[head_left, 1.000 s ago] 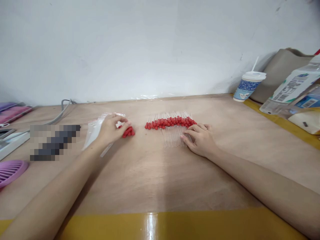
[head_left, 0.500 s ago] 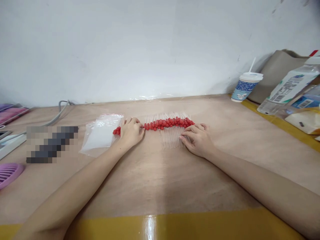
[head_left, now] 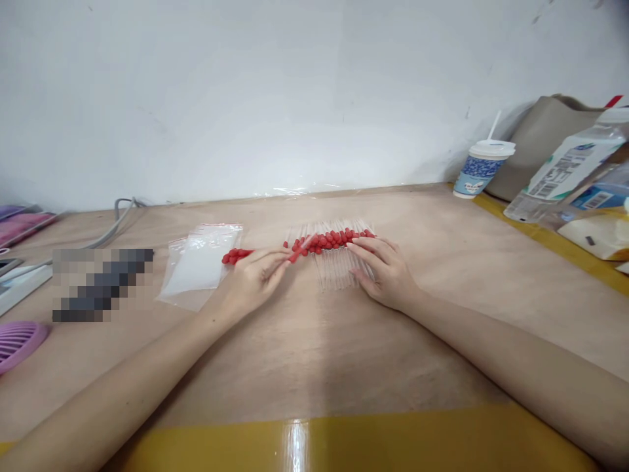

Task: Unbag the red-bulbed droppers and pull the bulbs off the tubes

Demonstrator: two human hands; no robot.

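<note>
My left hand (head_left: 253,278) is closed in a pinch on a thin clear dropper (head_left: 301,248) with a red rubber end, held tilted above the table. Just right of it, several more clear droppers (head_left: 337,240) lie side by side, their red ends crowded into a band across the middle. Over the right end of this row rests my right hand (head_left: 388,270), its fingers apart and bent, the fingertips touching the droppers. A smaller cluster of red ends (head_left: 234,255) shows behind my left hand, which partly hides it.
Clear zip bags (head_left: 194,265) lie left of the droppers. Farther left are a pixelated dark object (head_left: 103,285), a grey cable (head_left: 118,219) and a purple slotted object (head_left: 19,344). A paper cup (head_left: 484,169) with a straw, a plastic bottle (head_left: 565,164) and a beige container (head_left: 535,141) stand at the right.
My left hand has come off the left part of the row and now has a dropper raised in its fingers. My right hand has shifted slightly, fingers further over the row.
</note>
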